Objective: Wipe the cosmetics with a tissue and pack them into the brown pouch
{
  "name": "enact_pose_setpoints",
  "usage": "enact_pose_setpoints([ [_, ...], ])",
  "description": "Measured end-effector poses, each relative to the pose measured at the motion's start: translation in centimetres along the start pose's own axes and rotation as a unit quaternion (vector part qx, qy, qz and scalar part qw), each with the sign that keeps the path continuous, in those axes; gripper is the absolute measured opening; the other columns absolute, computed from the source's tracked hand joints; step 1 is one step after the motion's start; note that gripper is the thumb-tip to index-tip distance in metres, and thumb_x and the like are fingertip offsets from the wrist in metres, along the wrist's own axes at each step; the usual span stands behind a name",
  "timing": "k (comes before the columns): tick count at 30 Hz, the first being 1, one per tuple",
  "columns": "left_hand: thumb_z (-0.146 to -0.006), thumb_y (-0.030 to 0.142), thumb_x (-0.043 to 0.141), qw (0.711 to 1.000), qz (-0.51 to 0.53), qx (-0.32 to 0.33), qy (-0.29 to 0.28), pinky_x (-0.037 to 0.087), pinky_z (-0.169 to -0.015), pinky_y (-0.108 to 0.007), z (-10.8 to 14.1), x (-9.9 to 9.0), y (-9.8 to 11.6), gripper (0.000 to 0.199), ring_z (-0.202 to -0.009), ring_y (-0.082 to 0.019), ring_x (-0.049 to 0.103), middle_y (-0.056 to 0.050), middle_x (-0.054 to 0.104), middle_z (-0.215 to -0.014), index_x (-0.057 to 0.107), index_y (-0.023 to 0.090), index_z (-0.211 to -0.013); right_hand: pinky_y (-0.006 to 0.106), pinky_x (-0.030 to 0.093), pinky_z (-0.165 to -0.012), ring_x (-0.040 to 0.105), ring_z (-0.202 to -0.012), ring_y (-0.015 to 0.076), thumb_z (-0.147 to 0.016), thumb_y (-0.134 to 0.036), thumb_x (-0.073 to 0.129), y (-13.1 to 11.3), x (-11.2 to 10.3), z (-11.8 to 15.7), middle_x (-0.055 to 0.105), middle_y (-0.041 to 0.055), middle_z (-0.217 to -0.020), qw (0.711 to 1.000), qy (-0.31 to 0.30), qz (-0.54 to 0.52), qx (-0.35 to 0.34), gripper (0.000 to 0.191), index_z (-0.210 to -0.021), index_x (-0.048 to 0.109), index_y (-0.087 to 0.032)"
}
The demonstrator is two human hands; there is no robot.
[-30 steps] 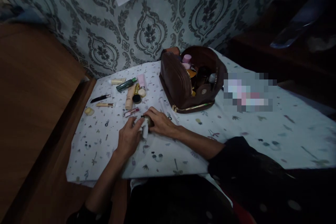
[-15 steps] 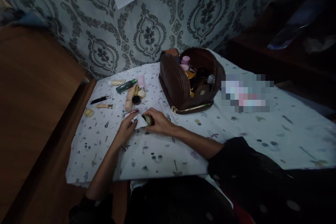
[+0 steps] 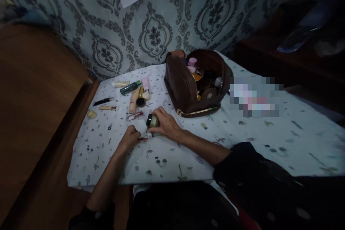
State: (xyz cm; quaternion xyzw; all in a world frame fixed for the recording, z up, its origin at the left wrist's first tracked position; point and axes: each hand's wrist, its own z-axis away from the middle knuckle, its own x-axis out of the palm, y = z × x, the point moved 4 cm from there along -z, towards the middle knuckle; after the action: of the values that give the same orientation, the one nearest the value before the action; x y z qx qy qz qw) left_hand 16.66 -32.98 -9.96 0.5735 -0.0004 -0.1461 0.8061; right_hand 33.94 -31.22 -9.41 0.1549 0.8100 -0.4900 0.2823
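My right hand [image 3: 167,125] is wrapped round a small greenish jar with a black lid [image 3: 152,120], tilted so the lid faces left. My left hand [image 3: 130,138] is closed on a white tissue [image 3: 141,127], which lies against the jar. A lip gloss tube [image 3: 135,115] lies just beyond the tissue. Behind it are a beige tube [image 3: 133,101], a gold bottle [image 3: 141,92], a round black-lidded pot [image 3: 140,101], a pink tube [image 3: 145,84] and a green bottle [image 3: 130,88].
A brown cosmetic bag [image 3: 180,84], unzipped and full of containers, stands right of centre. A black pencil-like item [image 3: 104,101], a thin beige tube [image 3: 107,108] and a yellowish sponge [image 3: 92,114] lie at left. A wooden cabinet [image 3: 40,90] flanks the table; the patterned wall [image 3: 107,54] rises behind.
The jar has turned in my right hand, bringing its black lid into view. My left hand has drawn slightly down and toward me with the tissue, uncovering the lip gloss.
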Motion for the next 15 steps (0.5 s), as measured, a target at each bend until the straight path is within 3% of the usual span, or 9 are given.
enact_pose_setpoints([
  [4,-0.054,0.024,0.058,0.996,0.059,-0.027,0.065,0.026,-0.037,-0.015,0.3,0.0,-0.4,0.025,-0.045,-0.012,0.057,0.003,0.062,-0.055,0.059,0.016,-0.077,0.035,0.049,-0.082,0.055,-0.093,0.0215,-0.075,-0.046,0.079,0.0,0.3,0.0,0.048,0.0054,-0.105,0.999,-0.011,-0.033,-0.027,0.06,-0.123,0.053,-0.019],
  [8,-0.054,0.026,0.062,0.993,0.085,-0.003,0.082,0.024,-0.036,-0.014,0.5,0.1,0.0,0.031,-0.043,-0.01,0.055,0.005,0.059,-0.055,0.06,0.015,-0.083,0.035,0.049,-0.083,0.054,-0.09,0.0202,-0.086,-0.042,0.067,-0.1,0.2,-0.1,0.049,0.0059,-0.101,0.994,-0.017,-0.096,-0.057,0.061,-0.138,0.049,-0.017],
  [11,-0.053,0.026,0.065,0.99,0.1,0.013,0.101,0.039,-0.043,-0.015,0.8,0.0,0.4,0.039,-0.051,-0.009,0.058,0.004,0.063,-0.066,0.063,0.015,-0.09,0.034,0.05,-0.08,0.054,-0.087,0.0191,-0.093,-0.038,0.056,-0.2,0.0,-0.2,0.05,0.0065,-0.098,0.988,-0.027,-0.138,-0.058,0.05,-0.137,0.051,-0.015],
  [15,-0.058,0.029,0.066,0.985,0.102,0.06,0.125,0.054,-0.062,-0.025,0.9,-0.4,0.6,0.045,-0.07,-0.013,0.062,0.0,0.068,-0.087,0.064,0.017,-0.101,0.033,0.05,-0.082,0.057,-0.088,0.0177,-0.09,-0.042,0.059,-0.2,0.3,-0.4,0.054,0.0053,-0.098,0.973,-0.037,-0.227,-0.006,0.041,-0.123,0.06,-0.018],
])
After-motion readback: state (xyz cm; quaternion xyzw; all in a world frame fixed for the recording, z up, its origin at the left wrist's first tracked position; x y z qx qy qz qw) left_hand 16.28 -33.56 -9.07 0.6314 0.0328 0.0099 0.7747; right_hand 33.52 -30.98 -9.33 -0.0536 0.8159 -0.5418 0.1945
